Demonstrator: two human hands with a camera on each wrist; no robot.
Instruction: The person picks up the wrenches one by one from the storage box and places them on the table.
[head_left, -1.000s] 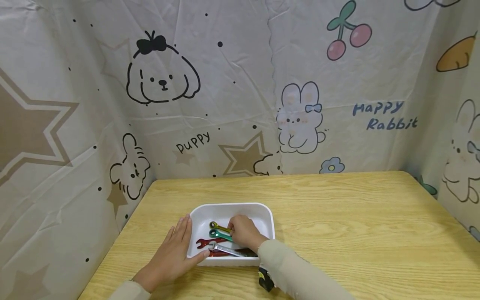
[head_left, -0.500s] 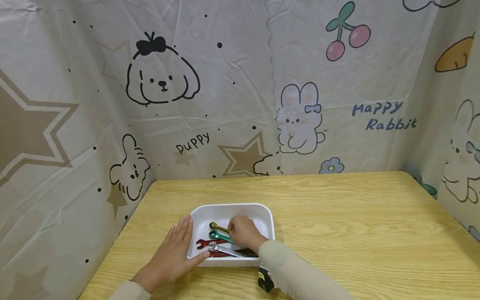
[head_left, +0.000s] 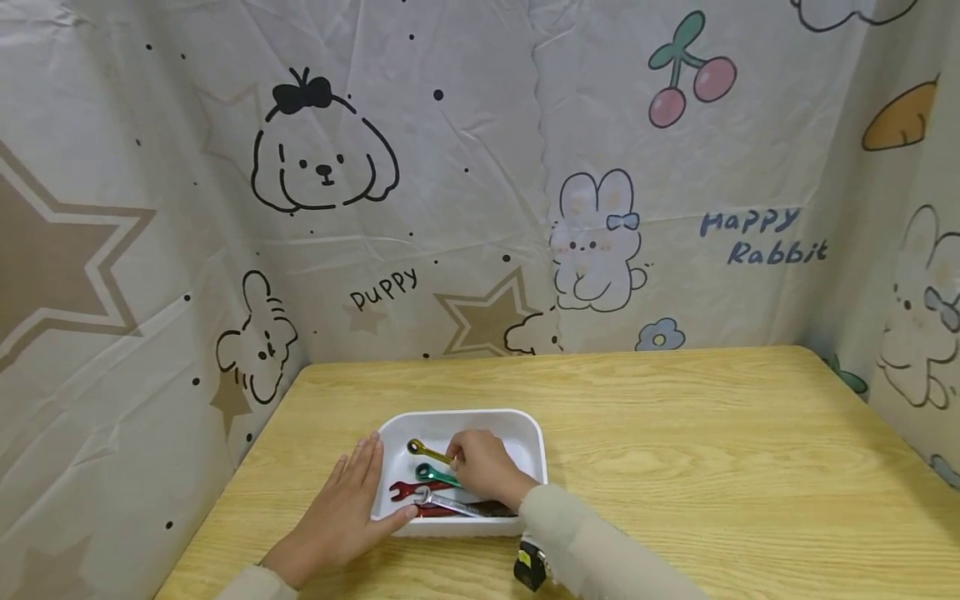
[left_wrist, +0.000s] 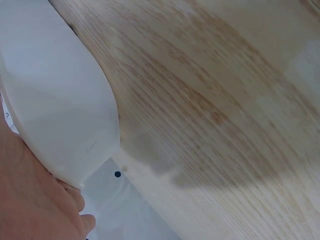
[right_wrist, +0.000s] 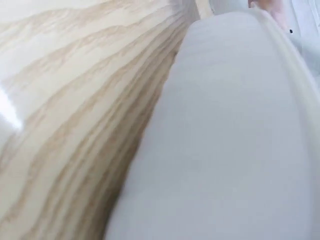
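Observation:
A white tray (head_left: pixel 465 527) holds several wrenches. My right hand (head_left: pixel 483 462) reaches inside it and pinches a gold ratcheting wrench (head_left: pixel 431 452), whose ring end points left; the hand covers its other end. Just nearer lies a green ratcheting wrench (head_left: pixel 435 475), partly under the hand. A red open-end wrench (head_left: pixel 405 490) and a silver wrench (head_left: pixel 450 502) lie toward the front wall, with more red beneath the silver one. My left hand (head_left: pixel 337 504) rests straight fingers along the tray's left rim, thumb over the front corner. The left wrist view shows this hand (left_wrist: pixel 35 200) against the tray wall (left_wrist: pixel 60 100).
A black and yellow tape measure (head_left: pixel 529 567) sits on the wooden table (head_left: pixel 712 467) in front of the tray, beside the right sleeve. A printed curtain (head_left: pixel 465 167) encloses the table at the back and sides. The tray's outer wall (right_wrist: pixel 215 130) fills much of the right wrist view.
The right hand has shifted slightly left, and the gold wrench's ring end has moved left and away from the green wrench. The left hand stays at the tray's left side.

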